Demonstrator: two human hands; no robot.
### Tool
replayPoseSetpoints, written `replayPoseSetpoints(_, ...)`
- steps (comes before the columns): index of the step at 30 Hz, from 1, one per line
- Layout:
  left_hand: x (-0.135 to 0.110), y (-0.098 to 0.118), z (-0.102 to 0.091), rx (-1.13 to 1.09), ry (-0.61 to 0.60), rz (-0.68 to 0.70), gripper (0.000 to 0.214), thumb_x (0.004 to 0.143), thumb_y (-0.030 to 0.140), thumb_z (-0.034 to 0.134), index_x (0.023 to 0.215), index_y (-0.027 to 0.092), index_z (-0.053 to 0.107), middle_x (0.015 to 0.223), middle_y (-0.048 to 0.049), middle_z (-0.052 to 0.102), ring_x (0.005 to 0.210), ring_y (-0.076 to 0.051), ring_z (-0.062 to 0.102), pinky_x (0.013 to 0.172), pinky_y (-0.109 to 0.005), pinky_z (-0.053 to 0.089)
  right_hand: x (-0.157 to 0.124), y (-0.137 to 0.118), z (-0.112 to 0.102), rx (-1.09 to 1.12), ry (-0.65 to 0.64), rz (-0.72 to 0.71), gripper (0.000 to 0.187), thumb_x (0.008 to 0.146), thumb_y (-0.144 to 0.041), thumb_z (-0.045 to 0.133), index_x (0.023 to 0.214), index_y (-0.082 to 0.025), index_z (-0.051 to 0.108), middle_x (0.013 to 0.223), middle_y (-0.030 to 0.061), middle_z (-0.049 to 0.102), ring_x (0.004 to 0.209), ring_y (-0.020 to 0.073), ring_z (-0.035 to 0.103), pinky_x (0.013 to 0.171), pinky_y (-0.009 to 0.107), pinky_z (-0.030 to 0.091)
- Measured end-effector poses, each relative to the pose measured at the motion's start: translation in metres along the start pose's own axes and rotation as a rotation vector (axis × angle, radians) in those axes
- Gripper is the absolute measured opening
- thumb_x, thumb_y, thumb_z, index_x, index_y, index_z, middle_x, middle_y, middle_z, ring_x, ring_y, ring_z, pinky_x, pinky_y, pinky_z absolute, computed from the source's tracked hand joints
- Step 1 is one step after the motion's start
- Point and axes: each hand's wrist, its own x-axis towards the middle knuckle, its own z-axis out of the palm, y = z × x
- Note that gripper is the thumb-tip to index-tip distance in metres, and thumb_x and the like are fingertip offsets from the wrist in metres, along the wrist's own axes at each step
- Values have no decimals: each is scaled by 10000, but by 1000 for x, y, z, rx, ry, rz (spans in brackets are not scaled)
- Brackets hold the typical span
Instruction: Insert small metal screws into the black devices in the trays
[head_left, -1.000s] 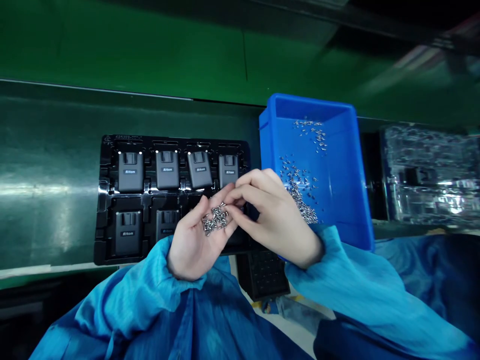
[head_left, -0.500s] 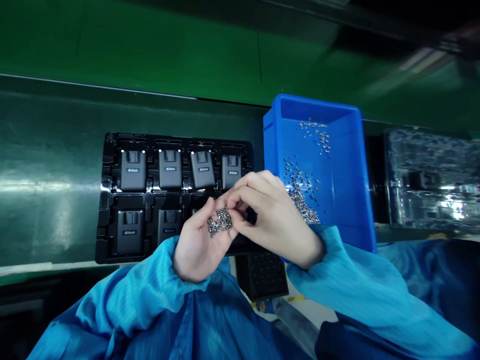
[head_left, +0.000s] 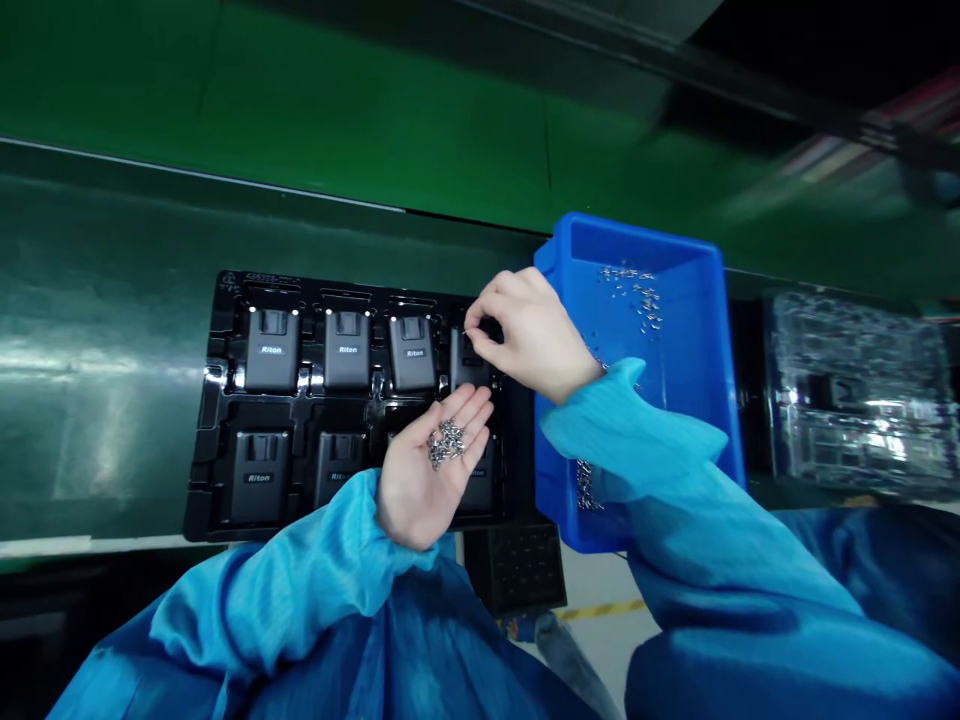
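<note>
My left hand (head_left: 431, 470) lies palm up over a black tray (head_left: 217, 420), cupping a small heap of silver screws (head_left: 447, 441). The tray holds two rows of dark grey "Riton" units (head_left: 271, 349). My right hand (head_left: 525, 332) is pinched over the rightmost unit (head_left: 463, 362) of the far row, holding one tiny screw at its fingertips. Both arms wear blue sleeves.
A blue bin (head_left: 675, 340) with several loose screws (head_left: 634, 290) stands right of the tray. A clear plastic tray (head_left: 855, 400) lies further right. A green conveyor surface (head_left: 97, 360) runs under everything. A small black perforated block (head_left: 517, 565) sits near my body.
My right hand left the screw heap in my left palm and moved up to the far-row rightmost unit with a screw. My left palm opened flatter.
</note>
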Motion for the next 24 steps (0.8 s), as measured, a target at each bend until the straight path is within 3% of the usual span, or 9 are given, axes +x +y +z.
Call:
replayPoseSetpoints(9,15,-6,2,-28,94,25,332,919,259,442,1151,117,633,1349,-122,559,1249,-198,525,1074,-286,393,24,-9,1,-231,-176,-27,109,808,-139,522,758,-164,616,886,100,591,884,266,510,680,380,390)
replayPoseSetpoints(16,16,-9,4,-35,109,26,346,919,252,429,1165,118,632,1337,-125,570,1245,-196,530,1074,-285,390,41,-26,-10,-231,-456,288,193,776,-132,497,861,-166,666,967,102,641,795,234,605,637,341,411)
replayPoseSetpoints(20,16,-8,3,-35,109,24,328,929,249,410,1123,130,646,1340,-113,569,1251,-188,523,1096,-291,363,52,-20,-11,-188,-562,344,161,716,-151,572,815,-188,692,794,59,660,738,217,611,615,312,409)
replayPoseSetpoints(24,16,-8,3,-35,110,24,322,929,257,418,1112,125,648,1349,-119,560,1258,-189,517,1095,-290,361,61,-13,-11,-137,-625,394,152,694,-156,614,807,-198,707,754,28,664,713,183,608,603,281,412)
